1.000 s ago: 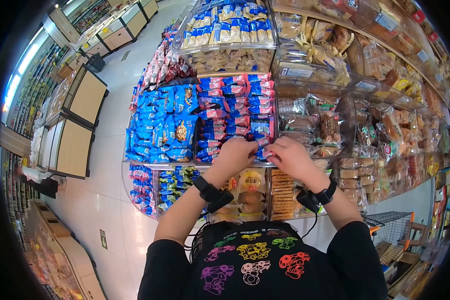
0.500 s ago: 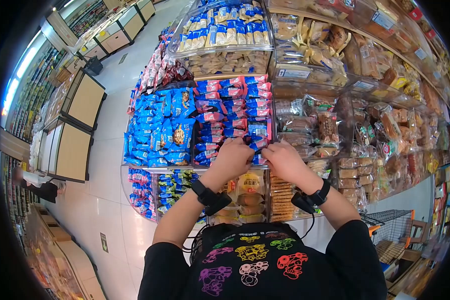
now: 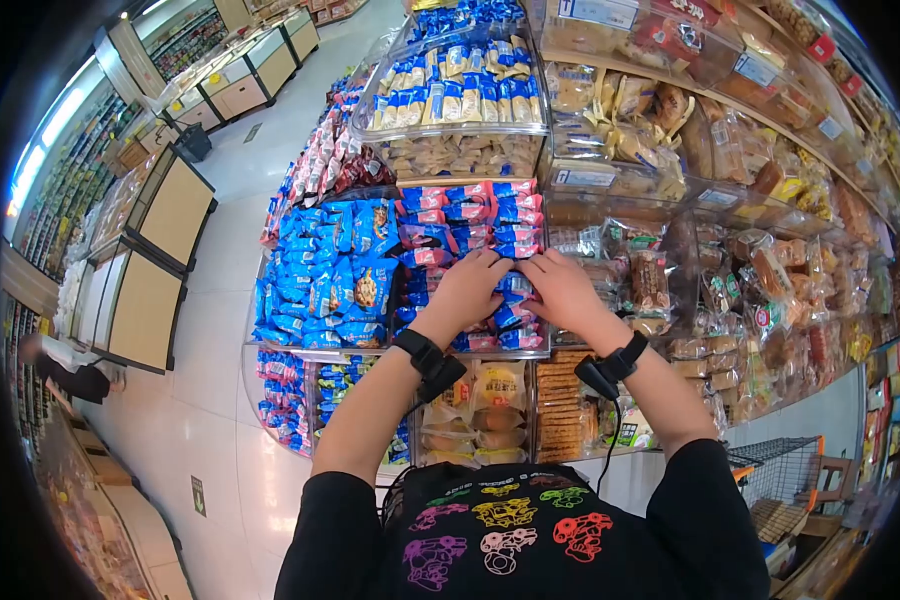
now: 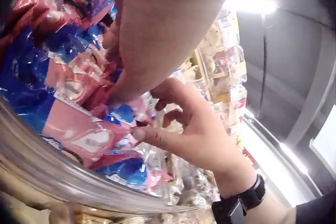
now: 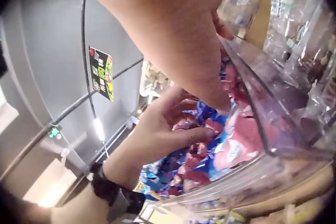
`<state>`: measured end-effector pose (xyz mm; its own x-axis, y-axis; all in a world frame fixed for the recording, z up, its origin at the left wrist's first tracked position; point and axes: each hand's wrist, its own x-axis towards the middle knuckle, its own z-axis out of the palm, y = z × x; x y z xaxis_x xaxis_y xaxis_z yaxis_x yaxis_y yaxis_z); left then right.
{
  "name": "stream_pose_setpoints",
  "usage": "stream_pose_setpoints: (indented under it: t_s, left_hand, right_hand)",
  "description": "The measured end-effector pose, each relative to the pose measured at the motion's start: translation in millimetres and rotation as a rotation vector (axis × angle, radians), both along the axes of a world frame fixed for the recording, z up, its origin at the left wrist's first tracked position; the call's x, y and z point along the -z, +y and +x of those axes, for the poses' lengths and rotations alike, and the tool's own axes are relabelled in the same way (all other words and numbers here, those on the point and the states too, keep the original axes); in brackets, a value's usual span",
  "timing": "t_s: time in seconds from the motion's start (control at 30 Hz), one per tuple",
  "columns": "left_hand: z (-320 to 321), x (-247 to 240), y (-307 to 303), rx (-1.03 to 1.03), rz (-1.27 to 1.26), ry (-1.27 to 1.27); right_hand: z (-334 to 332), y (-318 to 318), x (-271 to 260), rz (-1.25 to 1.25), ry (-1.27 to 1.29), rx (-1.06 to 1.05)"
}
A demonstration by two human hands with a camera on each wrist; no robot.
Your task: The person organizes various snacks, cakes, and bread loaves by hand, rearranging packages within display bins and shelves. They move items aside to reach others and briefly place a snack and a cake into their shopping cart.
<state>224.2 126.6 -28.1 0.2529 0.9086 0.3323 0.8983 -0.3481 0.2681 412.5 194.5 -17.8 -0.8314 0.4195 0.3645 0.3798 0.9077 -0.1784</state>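
Both hands reach into a clear bin of small pink-and-blue snack packets (image 3: 445,210). My left hand (image 3: 465,292) bends its fingers over the packets, its thumb set against them in the right wrist view. Close beside it, my right hand (image 3: 567,290) has its thumb at the crimped end of a packet (image 4: 123,113), with curled fingers on the far side. Between the two hands, a packet (image 3: 515,285) lies at the fingertips, partly hidden by them. The left hand's fingertips are mostly hidden in the left wrist view.
Blue snack packets (image 3: 335,275) fill the bin on the left. Clear bins of wrapped bread (image 3: 650,280) stand to the right. Nearer my body are packed buns (image 3: 500,385) on a lower tier. A shopping cart (image 3: 775,465) stands at the right; a person (image 3: 70,370) is far left.
Both hands have moved forward, deeper into the pink-and-blue packets and away from the bin's front edge. The head view has tilted slightly, so the shelves sit lower in it.
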Motion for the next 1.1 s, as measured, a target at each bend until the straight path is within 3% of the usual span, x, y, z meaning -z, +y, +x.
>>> stream_pose_setpoints:
  t_s: [0.13,0.2,0.23,0.27,0.33,0.4,0.67,0.73,0.8,0.93,1.0,1.03,1.1]
  left_hand:
    - [-3.8,-15.4,-5.5,-0.007,-0.028,-0.004]
    - [-6.0,-20.6,-8.3,-0.028,-0.045,-0.027]
    - [-7.6,-19.8,-10.8,-0.054,-0.105,-0.214]
    - [-9.3,-19.0,-14.1,-0.081,-0.163,-0.400]
    - [-10.4,-19.1,-27.2,-0.107,-0.172,-0.468]
    - [-16.3,-18.4,-37.2,-0.115,-0.014,-0.158]
    - [-50.3,-50.3,-58.1,-0.418,0.172,0.106]
    - [-57.7,-42.5,-59.3,-0.438,0.128,0.128]
    - [-65.1,-32.6,-56.2,-0.529,0.057,0.305]
    - [-70.3,-21.6,-49.3,-0.509,0.109,0.266]
    - [-71.7,-24.1,-49.2,-0.475,0.118,0.284]
    - [-70.8,-27.1,-49.8,-0.444,0.121,0.307]
    - [-64.3,-35.9,-51.0,-0.441,0.165,0.243]
  right_hand:
    - [2.5,6.6,-6.9,0.036,-0.015,-0.035]
    - [5.9,7.3,-14.2,-0.346,0.102,-0.021]
    - [6.8,5.5,-21.2,-0.464,0.148,-0.023]
    - [4.7,3.0,-22.6,-0.467,0.151,-0.029]
    - [0.5,-5.9,-20.1,-0.544,0.127,-0.053]
    - [-9.6,-11.3,-8.2,-0.464,0.200,-0.106]
    - [-92.5,-17.7,4.4,-0.395,0.294,-0.106]
    - [-111.7,-15.9,14.4,-0.315,0.291,-0.083]
    - [-122.7,-14.1,25.8,-0.271,0.329,-0.096]
    - [-116.8,-21.3,21.4,-0.265,0.203,0.014]
    - [-104.1,-24.5,8.9,-0.071,0.335,0.009]
    - [-94.1,-22.4,-2.5,-0.066,0.334,0.012]
    - [-64.0,-14.3,-27.5,0.189,0.275,0.115]
